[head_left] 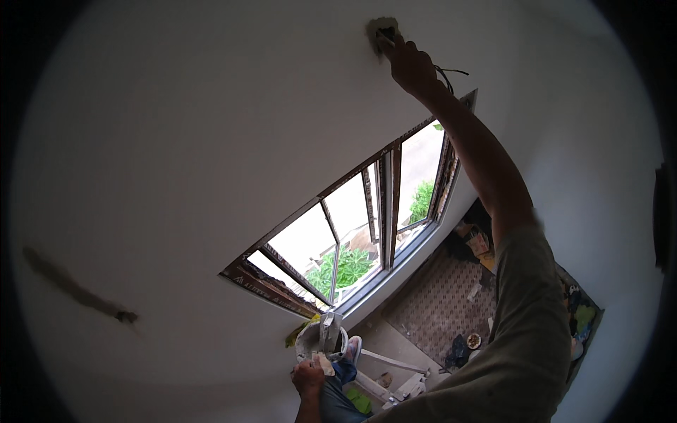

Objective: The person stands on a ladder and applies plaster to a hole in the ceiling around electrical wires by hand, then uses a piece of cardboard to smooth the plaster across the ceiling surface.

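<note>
My right hand (414, 69) reaches up to the wall, its fingers closed at a rough hole ringed by a grey patch (372, 32). A thin tool seems to stick out of the fingers into the hole, but its kind is too dark to tell. Dark wires (446, 79) hang beside the wrist. Low down, my left hand (307, 378) is closed beside a white-smeared bucket (302, 344), against a pale, crumpled-looking thing (324, 364). Whether it grips this thing or the bucket's rim, I cannot tell. A whitish flat piece (329, 326) stands up in the bucket.
A window (384, 204) with brown-edged frames and open sashes lies under my right arm. A dark streak (74, 289) marks the wall at left. Below are a white-spattered stand (395, 362), my sandalled foot (355, 345), a patterned floor covering (437, 307) and scattered clutter (458, 350).
</note>
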`<state>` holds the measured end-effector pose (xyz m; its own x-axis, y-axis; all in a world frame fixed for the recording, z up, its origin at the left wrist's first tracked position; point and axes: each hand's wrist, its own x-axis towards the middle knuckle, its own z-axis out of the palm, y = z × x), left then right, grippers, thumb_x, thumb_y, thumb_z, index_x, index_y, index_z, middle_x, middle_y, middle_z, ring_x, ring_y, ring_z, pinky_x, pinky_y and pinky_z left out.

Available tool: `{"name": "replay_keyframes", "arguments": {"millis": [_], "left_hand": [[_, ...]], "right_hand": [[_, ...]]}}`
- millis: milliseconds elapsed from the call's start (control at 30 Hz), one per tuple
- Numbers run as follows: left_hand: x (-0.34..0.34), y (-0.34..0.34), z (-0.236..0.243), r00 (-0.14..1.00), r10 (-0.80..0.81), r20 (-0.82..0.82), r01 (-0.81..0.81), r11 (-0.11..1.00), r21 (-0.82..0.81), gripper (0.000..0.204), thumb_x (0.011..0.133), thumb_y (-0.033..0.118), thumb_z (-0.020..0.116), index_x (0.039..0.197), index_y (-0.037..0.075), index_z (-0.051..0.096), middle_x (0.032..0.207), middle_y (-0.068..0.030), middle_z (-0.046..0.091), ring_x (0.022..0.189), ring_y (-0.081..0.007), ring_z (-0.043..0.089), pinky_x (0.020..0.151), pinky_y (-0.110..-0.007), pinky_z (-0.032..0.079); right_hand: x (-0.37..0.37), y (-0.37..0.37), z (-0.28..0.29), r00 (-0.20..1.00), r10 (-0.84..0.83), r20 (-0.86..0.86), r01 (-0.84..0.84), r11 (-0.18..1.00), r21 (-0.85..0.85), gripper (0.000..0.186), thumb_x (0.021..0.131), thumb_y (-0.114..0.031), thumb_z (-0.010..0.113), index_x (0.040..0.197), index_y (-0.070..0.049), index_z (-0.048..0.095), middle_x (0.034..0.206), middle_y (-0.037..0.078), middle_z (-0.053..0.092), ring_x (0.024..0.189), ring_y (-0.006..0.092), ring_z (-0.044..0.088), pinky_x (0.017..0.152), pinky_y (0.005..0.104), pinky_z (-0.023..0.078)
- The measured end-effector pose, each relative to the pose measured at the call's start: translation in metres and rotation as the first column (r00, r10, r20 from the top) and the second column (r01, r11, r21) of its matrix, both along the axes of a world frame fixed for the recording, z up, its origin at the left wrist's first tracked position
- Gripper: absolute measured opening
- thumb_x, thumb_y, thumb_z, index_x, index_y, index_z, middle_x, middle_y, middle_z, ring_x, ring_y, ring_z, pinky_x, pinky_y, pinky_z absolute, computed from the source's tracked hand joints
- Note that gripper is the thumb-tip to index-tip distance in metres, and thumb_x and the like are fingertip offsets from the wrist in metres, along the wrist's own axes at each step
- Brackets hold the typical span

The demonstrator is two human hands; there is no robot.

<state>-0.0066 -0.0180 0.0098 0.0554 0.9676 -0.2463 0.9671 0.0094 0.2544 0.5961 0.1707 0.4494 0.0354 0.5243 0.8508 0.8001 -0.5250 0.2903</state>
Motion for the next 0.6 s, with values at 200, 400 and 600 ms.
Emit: {"name": "replay_keyframes", "arguments": {"millis": [200, 400, 600], "left_hand": [[0.002, 0.000, 0.005, 1.000, 0.010, -0.019, -0.010, 1.000, -0.021, 0.052, 0.093, 0.052, 0.053, 0.094, 0.004, 0.073, 0.100, -0.0233, 0.069, 0.100, -0.0413, 0.064, 0.090, -0.051, 0.048], [0.004, 0.002, -0.002, 0.997, 0.025, -0.076, -0.029, 0.998, -0.062, 0.050, 0.093, 0.053, 0.052, 0.097, 0.008, 0.074, 0.100, -0.0223, 0.069, 0.099, -0.0410, 0.065, 0.089, -0.052, 0.049], [0.017, -0.001, 0.006, 0.997, 0.035, -0.075, -0.039, 0.998, -0.049, 0.050, 0.094, 0.052, 0.051, 0.097, 0.008, 0.074, 0.101, -0.0225, 0.070, 0.099, -0.0411, 0.065, 0.089, -0.053, 0.049]], "right_hand": [[-0.004, -0.008, 0.002, 0.998, -0.025, 0.061, 0.026, 0.999, -0.020, 0.040, 0.091, -0.014, 0.054, 0.131, -0.021, 0.054, 0.125, 0.015, 0.054, 0.091, 0.0251, 0.066, 0.066, 0.0378, 0.059], [-0.005, -0.055, -0.026, 0.943, 0.275, -0.188, -0.258, 0.960, 0.112, 0.021, 0.094, -0.020, 0.055, 0.110, -0.013, 0.067, 0.098, 0.010, 0.069, 0.085, 0.0229, 0.068, 0.074, 0.0365, 0.056], [-0.104, -0.211, -0.254, -0.624, 0.352, -0.698, -0.589, 0.375, 0.716, 0.023, 0.094, -0.020, 0.066, 0.087, 0.002, 0.065, 0.067, 0.006, 0.060, 0.057, 0.0120, 0.056, 0.053, 0.0272, 0.046]]}}
